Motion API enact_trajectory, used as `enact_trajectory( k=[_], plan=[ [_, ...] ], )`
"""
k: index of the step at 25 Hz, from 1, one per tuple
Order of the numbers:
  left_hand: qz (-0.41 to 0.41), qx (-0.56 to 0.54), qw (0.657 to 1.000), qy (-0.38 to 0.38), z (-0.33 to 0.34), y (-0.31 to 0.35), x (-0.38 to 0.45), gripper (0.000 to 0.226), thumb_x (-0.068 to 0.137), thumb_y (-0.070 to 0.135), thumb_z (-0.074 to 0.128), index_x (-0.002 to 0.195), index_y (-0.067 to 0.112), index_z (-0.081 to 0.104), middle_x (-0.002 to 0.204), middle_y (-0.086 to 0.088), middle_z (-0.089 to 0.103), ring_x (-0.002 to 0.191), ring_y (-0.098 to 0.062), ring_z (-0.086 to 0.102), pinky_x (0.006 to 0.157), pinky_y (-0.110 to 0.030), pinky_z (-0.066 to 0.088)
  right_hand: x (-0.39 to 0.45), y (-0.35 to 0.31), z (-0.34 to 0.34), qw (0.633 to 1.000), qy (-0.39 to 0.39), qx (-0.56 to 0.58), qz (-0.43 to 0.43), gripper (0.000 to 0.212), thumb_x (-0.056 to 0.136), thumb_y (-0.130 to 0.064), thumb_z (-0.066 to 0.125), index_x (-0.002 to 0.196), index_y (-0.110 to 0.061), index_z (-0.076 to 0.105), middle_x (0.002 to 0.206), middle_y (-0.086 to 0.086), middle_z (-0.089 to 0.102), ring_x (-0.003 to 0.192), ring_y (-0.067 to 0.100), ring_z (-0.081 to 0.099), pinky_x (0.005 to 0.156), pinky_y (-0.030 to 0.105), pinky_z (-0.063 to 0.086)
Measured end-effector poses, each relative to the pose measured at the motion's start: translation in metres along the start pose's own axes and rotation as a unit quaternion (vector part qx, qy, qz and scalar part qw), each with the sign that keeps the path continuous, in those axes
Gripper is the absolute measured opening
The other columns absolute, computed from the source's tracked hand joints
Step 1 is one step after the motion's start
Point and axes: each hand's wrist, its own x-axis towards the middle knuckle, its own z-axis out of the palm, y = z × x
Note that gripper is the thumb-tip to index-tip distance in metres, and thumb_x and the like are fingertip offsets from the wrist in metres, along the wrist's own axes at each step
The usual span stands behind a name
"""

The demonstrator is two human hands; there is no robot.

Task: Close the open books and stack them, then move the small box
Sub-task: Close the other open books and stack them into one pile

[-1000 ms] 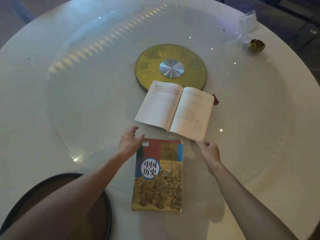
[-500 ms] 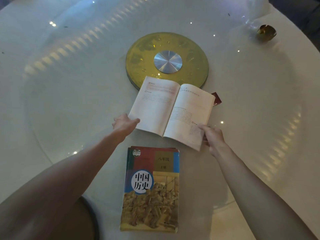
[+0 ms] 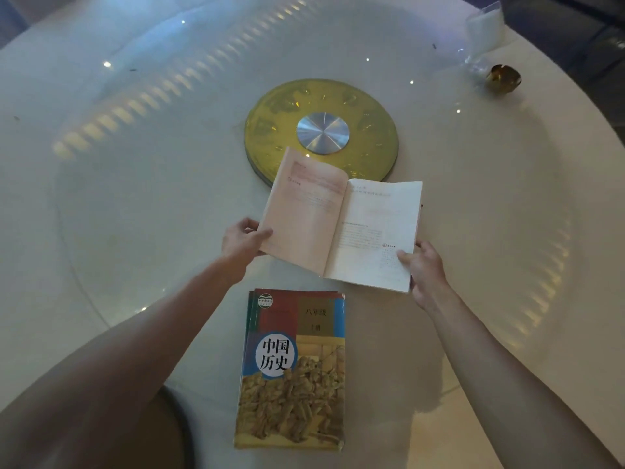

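Note:
An open book [image 3: 341,221] with pale pages is lifted off the table, its left half tilted up. My left hand [image 3: 241,240] grips its left edge, thumb on the page. My right hand [image 3: 422,265] grips its lower right corner. Nearer to me a closed history textbook [image 3: 292,370] with a colourful cover lies flat on another closed book, whose edges show at its left. A sliver of dark red at the open book's right edge may be the small box, mostly hidden.
The round white table [image 3: 541,231] carries a glass turntable with a gold and silver hub [image 3: 321,130] just behind the open book. A small gold object [image 3: 503,77] and a clear plastic bag [image 3: 483,25] sit at the far right. A dark round seat [image 3: 176,431] shows at the lower left.
Both hands moved from beside the closed book up to the open book and took hold of its two sides. The book has come up off the table.

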Motion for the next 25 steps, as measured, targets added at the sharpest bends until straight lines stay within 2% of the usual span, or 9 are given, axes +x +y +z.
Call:
enact_trajectory(
  k=[3,5,9,13,16,18,20,23,25],
  plan=[
    [0.053,-0.033,0.996,-0.057,-0.001,0.022,-0.031,0.019,0.093,0.007,0.070,0.080,0.010,0.056,0.094,-0.012,0.073,0.089,-0.029,0.068,0.079,-0.041,0.062,-0.024,-0.017,0.008,0.999,-0.026,-0.016,-0.043,0.034,0.103,0.001,0.057,0.128,-0.022,0.062,0.115,0.002,0.075,0.095,0.020,0.076,0.070,0.034,0.066],
    [0.083,-0.035,0.991,-0.103,0.005,0.034,-0.057,0.013,0.095,0.011,0.069,0.090,0.007,0.057,0.099,-0.016,0.072,0.090,-0.028,0.067,0.088,-0.047,0.060,-0.042,-0.024,0.018,0.997,-0.047,-0.011,-0.058,0.033,0.102,-0.001,0.057,0.119,-0.029,0.065,0.108,-0.002,0.076,0.086,0.015,0.076,0.064,0.030,0.064],
    [0.133,-0.030,0.983,-0.125,0.018,0.044,-0.110,0.014,0.094,0.017,0.071,0.087,0.010,0.060,0.098,-0.017,0.073,0.086,-0.025,0.065,0.085,-0.046,0.059,-0.085,-0.033,0.032,0.995,-0.071,0.043,-0.062,0.036,0.101,-0.003,0.059,0.127,-0.028,0.064,0.112,0.001,0.076,0.087,0.015,0.075,0.060,0.028,0.062],
    [0.158,0.006,0.973,-0.167,0.025,0.035,-0.154,0.023,0.092,0.026,0.074,0.093,0.004,0.069,0.099,-0.014,0.077,0.086,-0.030,0.069,0.083,-0.049,0.059,-0.126,-0.031,0.038,0.990,-0.104,0.070,-0.063,0.039,0.104,-0.006,0.058,0.135,-0.030,0.063,0.126,0.008,0.074,0.106,0.026,0.072,0.081,0.046,0.066],
    [0.178,0.060,0.962,-0.197,0.025,0.020,-0.183,0.038,0.091,0.048,0.069,0.102,0.012,0.079,0.101,-0.006,0.079,0.096,-0.029,0.075,0.089,-0.049,0.060,-0.154,-0.024,0.036,0.986,-0.135,0.082,-0.060,0.044,0.105,-0.003,0.053,0.138,-0.029,0.064,0.129,0.010,0.075,0.113,0.033,0.072,0.095,0.057,0.062],
    [0.180,0.055,0.964,-0.185,0.017,0.007,-0.192,0.039,0.093,0.050,0.065,0.106,0.016,0.080,0.103,-0.001,0.080,0.094,-0.020,0.075,0.085,-0.040,0.060,-0.169,-0.016,0.030,0.982,-0.154,0.086,-0.062,0.049,0.103,0.003,0.048,0.137,-0.027,0.066,0.125,0.009,0.078,0.103,0.029,0.077,0.084,0.051,0.066],
    [0.202,0.095,0.970,-0.095,0.005,-0.006,-0.194,0.037,0.093,0.040,0.069,0.123,0.019,0.072,0.117,0.000,0.075,0.099,-0.013,0.071,0.085,-0.034,0.057,-0.182,-0.010,0.023,0.979,-0.173,0.089,-0.056,0.051,0.101,0.006,0.045,0.136,-0.023,0.067,0.123,0.009,0.078,0.090,0.024,0.078,0.067,0.039,0.066],
    [0.089,0.085,0.992,-0.024,-0.018,-0.023,-0.190,0.063,0.095,0.036,0.068,0.150,0.013,0.047,0.136,-0.011,0.062,0.119,-0.029,0.062,0.098,-0.045,0.053,-0.197,0.001,0.012,0.974,-0.204,0.093,-0.044,0.055,0.099,0.010,0.042,0.138,-0.018,0.067,0.125,0.014,0.076,0.092,0.025,0.075,0.065,0.036,0.063],
    [0.006,0.008,0.998,-0.060,-0.028,-0.034,-0.189,0.052,0.098,0.034,0.063,0.143,0.008,0.054,0.135,-0.014,0.065,0.115,-0.031,0.064,0.097,-0.047,0.053,-0.205,0.007,0.005,0.971,-0.218,0.086,-0.040,0.056,0.100,0.010,0.041,0.138,-0.019,0.068,0.124,0.012,0.077,0.096,0.025,0.076,0.069,0.038,0.065]
  ],
)
